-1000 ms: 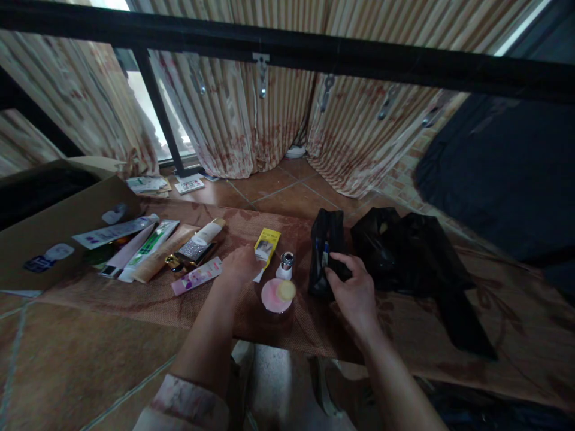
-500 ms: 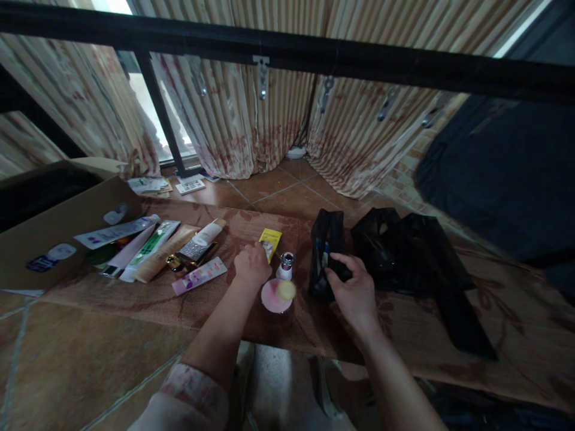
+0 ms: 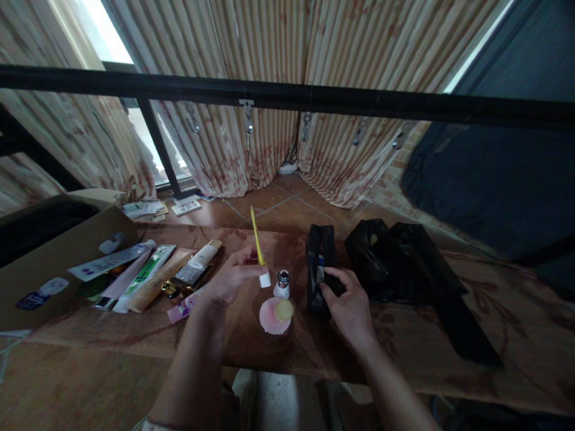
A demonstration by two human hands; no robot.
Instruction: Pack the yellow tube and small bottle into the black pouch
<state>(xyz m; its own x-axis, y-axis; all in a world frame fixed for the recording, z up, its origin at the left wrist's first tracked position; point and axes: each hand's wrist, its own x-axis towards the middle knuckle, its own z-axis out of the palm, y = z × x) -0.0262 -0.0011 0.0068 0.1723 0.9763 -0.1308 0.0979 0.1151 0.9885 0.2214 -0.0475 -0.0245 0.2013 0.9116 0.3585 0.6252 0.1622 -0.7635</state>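
Note:
My left hand is closed on a small yellow tube with a white cap. The tube is raised off the cloth, its thin edge facing me and the cap at the bottom. My right hand grips the near side of a black zip pouch, thumb at its opening. Inside the pouch something blue and white shows; the rest is hidden. Between the hands stand a small bottle with a silver cap and a round pink item with a pale yellow disc on it.
Several tubes, one of them green and white, lie at the left beside a cardboard box. Black bags rest right of the pouch. A dark metal rail crosses in front of the curtains.
My left hand has picked the yellow tube up from the cloth and turned it edge-on. My right hand stays on the pouch. The view has tilted upward slightly.

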